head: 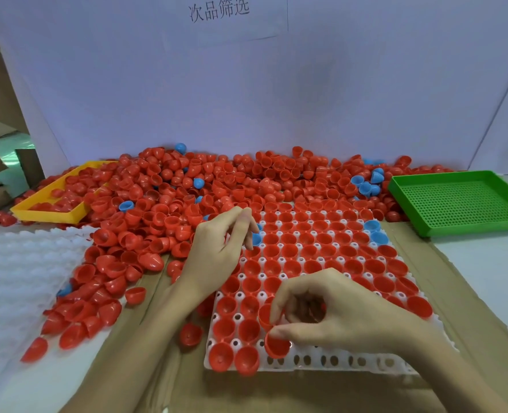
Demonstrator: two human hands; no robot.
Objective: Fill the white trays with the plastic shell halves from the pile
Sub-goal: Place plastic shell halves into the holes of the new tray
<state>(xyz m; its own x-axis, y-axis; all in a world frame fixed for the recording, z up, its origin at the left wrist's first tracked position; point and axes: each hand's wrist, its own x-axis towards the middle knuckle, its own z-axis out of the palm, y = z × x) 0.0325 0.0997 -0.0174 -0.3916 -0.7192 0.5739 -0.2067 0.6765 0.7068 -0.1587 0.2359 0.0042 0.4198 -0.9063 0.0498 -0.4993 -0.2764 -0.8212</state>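
Observation:
A white tray point(348, 361) lies in front of me, most of its cups filled with red shell halves and a few blue ones. Behind it and to its left spreads a big pile of red shell halves point(187, 189) with some blue mixed in. My right hand point(333, 311) is over the tray's near rows, its fingers curled round red shell halves point(276, 345) at the front row. My left hand point(217, 248) hovers over the tray's left edge with fingers loosely bent, holding nothing that I can see.
A stack of white trays point(23, 263) sits at the left. A yellow tray point(50, 210) holds red shells at the back left. A green perforated tray point(461, 201) stands at the right. Cardboard point(163, 383) lies under the work. A white board point(247, 84) closes the back.

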